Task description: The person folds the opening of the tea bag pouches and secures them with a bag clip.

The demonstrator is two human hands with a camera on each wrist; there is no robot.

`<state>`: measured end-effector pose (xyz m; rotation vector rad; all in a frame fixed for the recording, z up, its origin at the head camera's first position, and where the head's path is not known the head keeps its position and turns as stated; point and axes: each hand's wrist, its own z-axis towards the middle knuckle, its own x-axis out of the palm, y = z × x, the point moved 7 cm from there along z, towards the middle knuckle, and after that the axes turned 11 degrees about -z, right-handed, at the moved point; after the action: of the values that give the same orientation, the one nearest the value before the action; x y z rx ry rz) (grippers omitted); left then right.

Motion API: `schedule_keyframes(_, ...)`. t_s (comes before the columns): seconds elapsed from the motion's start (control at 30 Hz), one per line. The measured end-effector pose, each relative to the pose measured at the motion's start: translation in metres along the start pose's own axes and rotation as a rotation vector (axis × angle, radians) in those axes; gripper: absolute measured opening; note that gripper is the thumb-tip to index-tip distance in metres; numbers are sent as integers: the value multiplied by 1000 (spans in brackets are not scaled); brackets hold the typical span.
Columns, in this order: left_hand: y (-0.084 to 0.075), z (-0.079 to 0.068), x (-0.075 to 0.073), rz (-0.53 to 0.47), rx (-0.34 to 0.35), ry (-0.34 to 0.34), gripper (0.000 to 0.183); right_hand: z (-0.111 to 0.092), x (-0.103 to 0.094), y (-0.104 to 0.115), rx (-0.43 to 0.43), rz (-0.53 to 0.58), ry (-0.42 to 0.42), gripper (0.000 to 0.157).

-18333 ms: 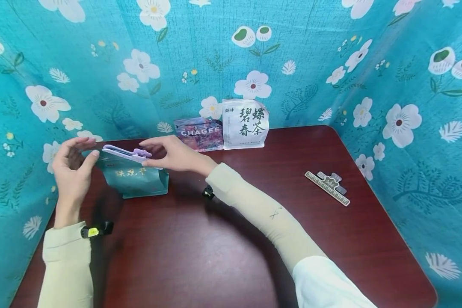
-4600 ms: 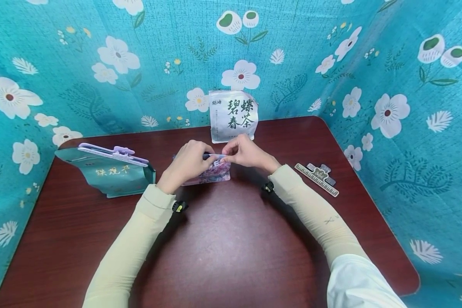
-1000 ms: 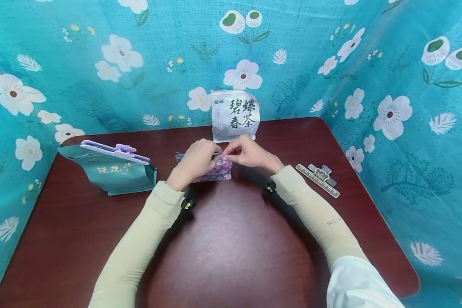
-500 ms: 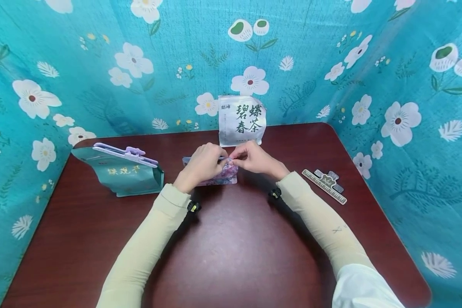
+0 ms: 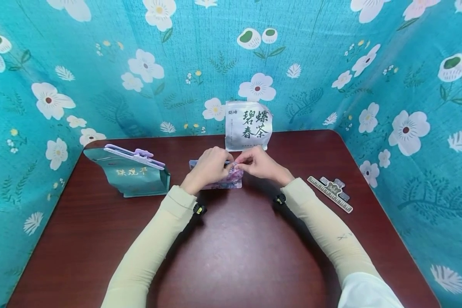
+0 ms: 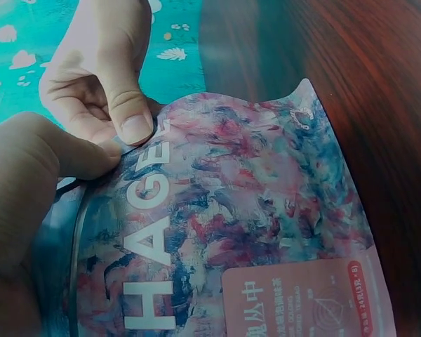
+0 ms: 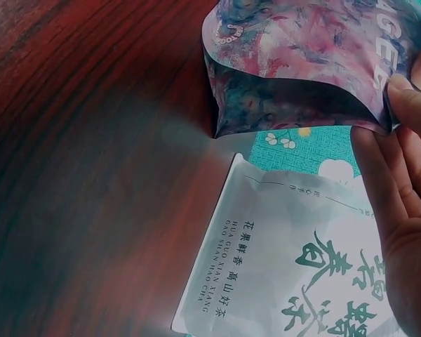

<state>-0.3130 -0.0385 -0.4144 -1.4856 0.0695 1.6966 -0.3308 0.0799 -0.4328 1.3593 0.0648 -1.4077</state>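
Pinching the top edge of the CHAGEE tea pouch near one upper corner, between thumb and fingers of both left hand and right hand, nearly touching at the centre of the head frame. Likely to leave a gap at that corner if squeezed unevenly, given the side gusset bulging outward in the right wrist view; likely also to crease or tip the pouch on the bench if pulled sideways, or to nudge the white Biluochun tea pouch, just behind the right hand, by reaching too far back. Reaching in from lower left and lower right in cream sleeves, converging with thumbs on the front face. Visible farther out: at centre left, a green Tieguanyin tea pouch with a lilac bag clip across its top; at centre right, lying well apart, a ruler-edged bag clip.
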Motion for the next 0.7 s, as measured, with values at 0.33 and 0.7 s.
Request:
schedule_keyframes(0.33, 6, 4, -2, -31, -73, 41, 14, 2, 6, -24, -12, -4, -19, 10)
schedule_keyframes(0.7, 4, 3, 0, 4, -30, 46, 8, 0, 8, -23, -22, 21, -14, 8)
